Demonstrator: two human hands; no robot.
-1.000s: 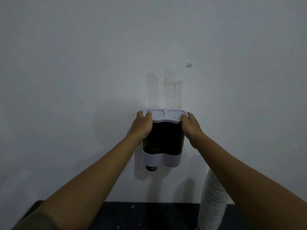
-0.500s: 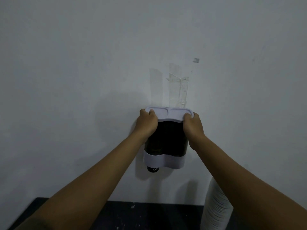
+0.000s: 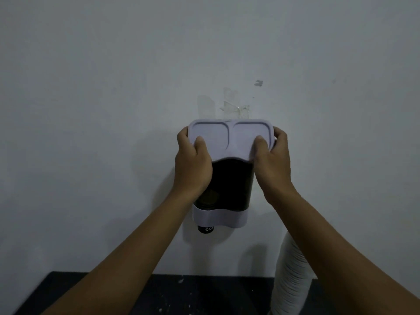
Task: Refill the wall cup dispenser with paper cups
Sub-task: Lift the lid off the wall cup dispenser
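Note:
The cup dispenser (image 3: 229, 187) hangs on the white wall, with a dark see-through body and a pale lilac base band. Its lilac lid (image 3: 229, 137) is tilted toward me, showing its two-lobed top face. My left hand (image 3: 193, 162) grips the lid's left edge, thumb on top. My right hand (image 3: 271, 160) grips the right edge the same way. A black paper cup (image 3: 205, 228) pokes out below the left chamber. A tall stack of white paper cups (image 3: 292, 278) stands below right, partly hidden by my right forearm.
A dark, speckled countertop (image 3: 193, 294) runs along the bottom against the wall. Strips of clear tape (image 3: 234, 105) stick to the wall just above the dispenser. The wall around it is bare.
Both hands have tilted the lid up and toward me, so its top face now shows. My head has come closer to the dispenser.

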